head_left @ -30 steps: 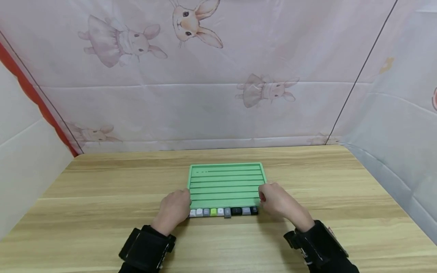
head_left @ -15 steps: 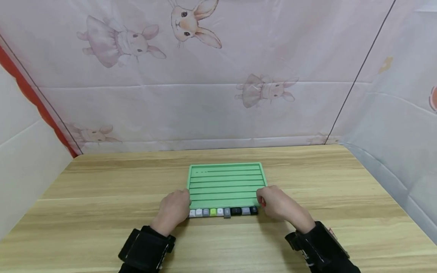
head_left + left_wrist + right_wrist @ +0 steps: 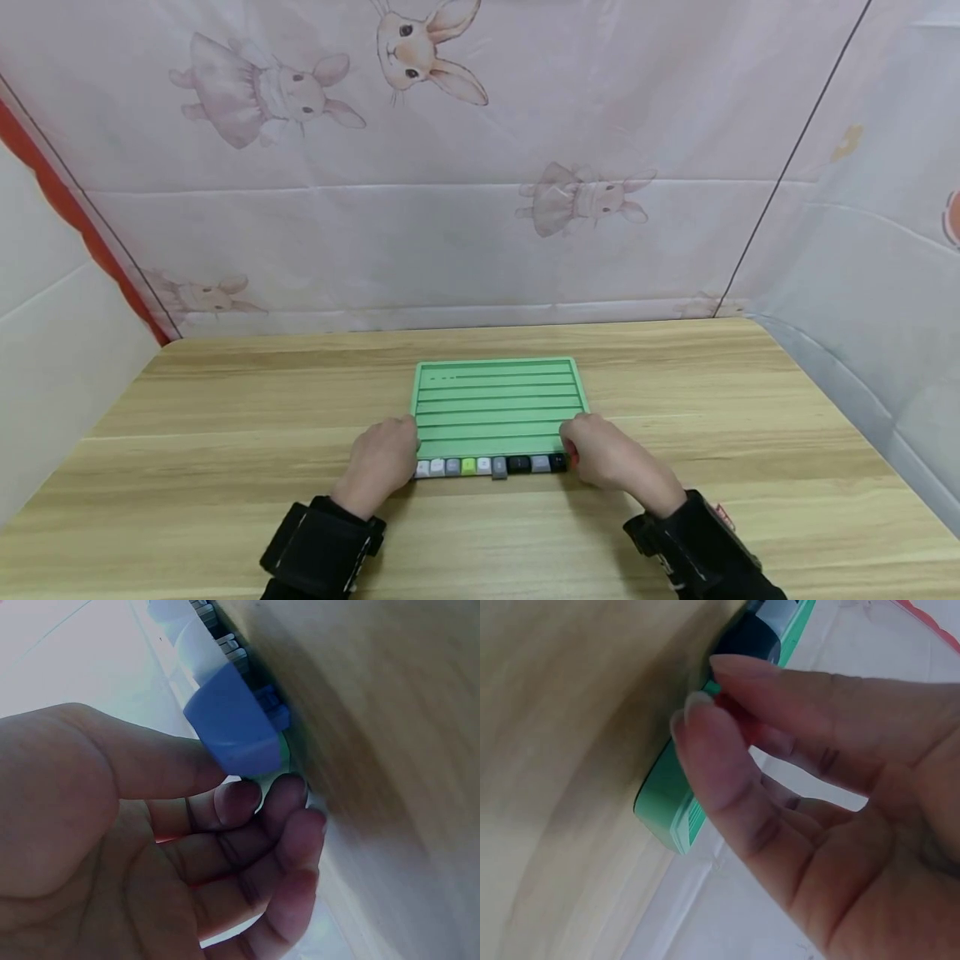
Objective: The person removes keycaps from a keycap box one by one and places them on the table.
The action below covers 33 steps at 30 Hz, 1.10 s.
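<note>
A green slotted tray [image 3: 498, 415] lies on the table, with a row of keycaps [image 3: 519, 465] along its front edge. They are white, grey, lime and black. My left hand [image 3: 381, 462] grips the tray's left front corner. In the left wrist view, its thumb lies against the end keycap [image 3: 236, 724], and the other fingers curl below. My right hand [image 3: 611, 454] is at the right front corner, beside the black end keycap [image 3: 748, 639]. Between its thumb and index finger it pinches a small red keycap [image 3: 739, 714], mostly hidden by the fingers.
The wooden table [image 3: 262, 392] extends around the tray on all sides. Behind it hangs a pale curtain [image 3: 450, 250] printed with rabbits, and more pale cloth [image 3: 885, 275] hangs at the right. Black bands [image 3: 326, 542] wrap both wrists.
My right hand has shifted slightly left and toward the front edge, and the red keycap shows more at its fingertips. The left hand and the tray have stayed in place.
</note>
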Each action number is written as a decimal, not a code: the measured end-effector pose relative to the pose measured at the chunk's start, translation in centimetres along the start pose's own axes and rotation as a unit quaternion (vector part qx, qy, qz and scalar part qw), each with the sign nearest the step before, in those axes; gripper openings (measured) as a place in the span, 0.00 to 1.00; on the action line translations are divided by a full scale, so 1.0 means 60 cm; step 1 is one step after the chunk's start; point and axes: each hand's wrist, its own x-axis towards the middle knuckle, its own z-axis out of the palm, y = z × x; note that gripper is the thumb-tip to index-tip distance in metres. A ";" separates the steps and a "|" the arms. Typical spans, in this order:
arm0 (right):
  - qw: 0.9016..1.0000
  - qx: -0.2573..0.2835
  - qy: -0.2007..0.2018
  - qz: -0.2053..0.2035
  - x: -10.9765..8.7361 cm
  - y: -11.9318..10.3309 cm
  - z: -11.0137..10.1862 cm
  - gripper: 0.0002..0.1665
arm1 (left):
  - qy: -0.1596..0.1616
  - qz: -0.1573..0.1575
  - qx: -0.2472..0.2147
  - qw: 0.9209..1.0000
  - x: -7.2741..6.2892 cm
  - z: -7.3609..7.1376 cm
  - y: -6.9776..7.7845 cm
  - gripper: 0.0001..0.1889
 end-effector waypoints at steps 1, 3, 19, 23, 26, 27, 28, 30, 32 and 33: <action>1.000 -0.001 -0.003 0.000 0.000 0.000 0.000 0.16 | -0.001 0.000 0.000 1.000 0.000 0.000 0.000 0.06; 1.000 -0.006 -0.008 -0.002 -0.001 0.000 0.001 0.17 | -0.001 0.000 0.000 1.000 0.000 0.000 0.001 0.06; 1.000 -0.009 -0.008 -0.012 -0.002 0.002 0.002 0.18 | 0.004 0.012 0.001 1.000 -0.003 -0.003 0.003 0.06; 1.000 -0.006 -0.013 -0.002 -0.001 0.001 0.001 0.18 | 0.006 0.013 -0.002 1.000 -0.003 -0.002 0.003 0.06; 1.000 -0.004 -0.018 0.005 -0.001 0.000 0.001 0.18 | 0.007 0.014 -0.004 1.000 -0.003 -0.001 0.003 0.06; 1.000 -0.003 -0.019 0.008 0.000 0.000 0.001 0.18 | 0.007 0.014 -0.005 1.000 -0.003 -0.001 0.003 0.06; 1.000 -0.002 -0.019 0.010 0.000 -0.001 0.001 0.18 | 0.007 0.014 -0.005 1.000 -0.004 -0.001 0.003 0.07; 1.000 0.001 -0.020 0.018 -0.001 -0.002 0.001 0.18 | 0.007 0.014 -0.006 1.000 -0.004 -0.001 0.003 0.07; 0.999 0.005 -0.021 0.026 -0.001 -0.003 0.001 0.18 | 0.007 0.013 -0.006 1.000 -0.004 -0.001 0.003 0.07; 0.999 0.008 -0.022 0.030 -0.001 -0.003 0.001 0.18 | 0.006 0.013 -0.006 1.000 -0.004 -0.001 0.003 0.07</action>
